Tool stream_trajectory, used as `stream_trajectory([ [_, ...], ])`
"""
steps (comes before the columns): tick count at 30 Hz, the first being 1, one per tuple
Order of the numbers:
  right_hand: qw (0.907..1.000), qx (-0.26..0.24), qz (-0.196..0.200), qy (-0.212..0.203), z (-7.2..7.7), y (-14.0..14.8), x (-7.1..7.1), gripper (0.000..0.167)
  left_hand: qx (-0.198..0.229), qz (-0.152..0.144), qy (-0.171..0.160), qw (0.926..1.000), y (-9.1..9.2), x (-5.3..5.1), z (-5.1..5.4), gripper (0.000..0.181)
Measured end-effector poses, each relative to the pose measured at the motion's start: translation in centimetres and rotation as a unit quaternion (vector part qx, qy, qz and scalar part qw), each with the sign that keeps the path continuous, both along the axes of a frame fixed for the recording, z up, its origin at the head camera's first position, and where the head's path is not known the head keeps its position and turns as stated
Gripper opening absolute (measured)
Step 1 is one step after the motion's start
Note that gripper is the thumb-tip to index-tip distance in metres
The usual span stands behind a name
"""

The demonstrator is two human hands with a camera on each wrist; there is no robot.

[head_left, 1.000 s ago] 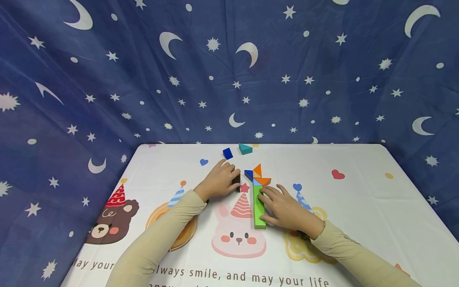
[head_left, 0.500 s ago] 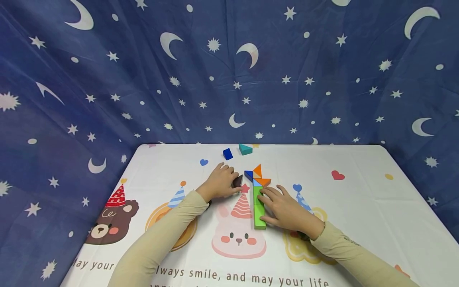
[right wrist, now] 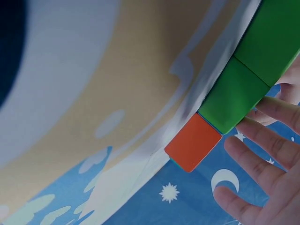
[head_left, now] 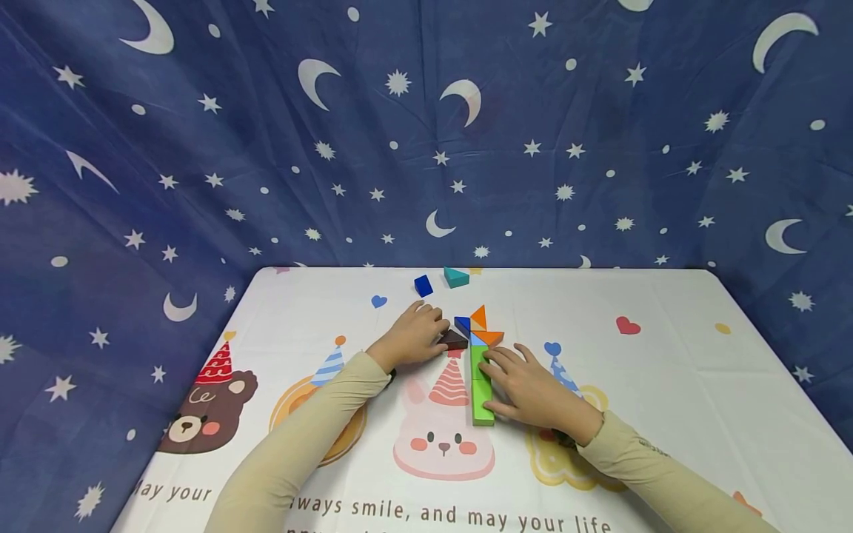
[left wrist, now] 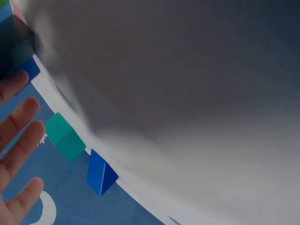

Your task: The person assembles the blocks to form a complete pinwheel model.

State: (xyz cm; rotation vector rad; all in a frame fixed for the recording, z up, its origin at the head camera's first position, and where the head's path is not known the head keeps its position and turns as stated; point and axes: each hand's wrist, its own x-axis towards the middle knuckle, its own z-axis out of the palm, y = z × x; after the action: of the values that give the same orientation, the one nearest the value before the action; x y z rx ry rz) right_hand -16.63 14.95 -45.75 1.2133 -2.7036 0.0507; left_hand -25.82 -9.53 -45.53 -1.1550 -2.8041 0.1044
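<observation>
My left hand (head_left: pixel 413 337) holds the left end of a dark brown triangular block (head_left: pixel 455 340) between thumb and fingers. The block lies on the table with its tip beside a row of blocks. That row has two green blocks (head_left: pixel 481 396) end to end, topped by a light blue triangle (head_left: pixel 477 340), two orange triangles (head_left: pixel 478 319) and a dark blue triangle (head_left: pixel 463 324), set like a pinwheel. My right hand (head_left: pixel 536 389) rests its fingertips against the right side of the green blocks. In the right wrist view its fingers (right wrist: pixel 253 159) are spread and fairly straight.
A blue block (head_left: pixel 423 286) and a teal triangular block (head_left: pixel 456 277) lie near the table's back edge, beyond my left hand. The white tablecloth (head_left: pixel 673 414) carries printed animals and lettering. A blue star-patterned curtain (head_left: pixel 373 133) stands behind.
My left hand has turned the dark brown triangle from standing upright to lying down and moved it right, towards the pinwheel. The right hand has stayed in place.
</observation>
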Motion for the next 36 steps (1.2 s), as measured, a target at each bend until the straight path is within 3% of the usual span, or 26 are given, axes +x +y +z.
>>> stream_trajectory([
  [6, 1.0, -0.005, -0.002, -0.003, 0.0, 0.0, 0.0, 0.061, -0.016, 0.024, 0.001, 0.9996, 1.0, 0.1, 0.1, 0.031],
  [13, 0.9999, -0.008, -0.002, -0.006, 0.0, 0.0, 0.0, 0.061, -0.005, 0.061, 0.008, 0.9981, 1.5, -0.3, -0.1, 0.031],
  [25, 0.9998, -0.014, 0.009, 0.009, -0.2, 0.0, 0.0, 0.061, -0.017, 0.074, 0.004, 0.9971, 1.9, -0.7, 0.0, 0.034],
  [36, 0.9999, -0.01, 0.005, 0.002, -0.1, 0.0, 0.0, 0.061, 0.001, 0.072, 0.008, 0.9974, 1.7, -0.9, -0.1, 0.031],
])
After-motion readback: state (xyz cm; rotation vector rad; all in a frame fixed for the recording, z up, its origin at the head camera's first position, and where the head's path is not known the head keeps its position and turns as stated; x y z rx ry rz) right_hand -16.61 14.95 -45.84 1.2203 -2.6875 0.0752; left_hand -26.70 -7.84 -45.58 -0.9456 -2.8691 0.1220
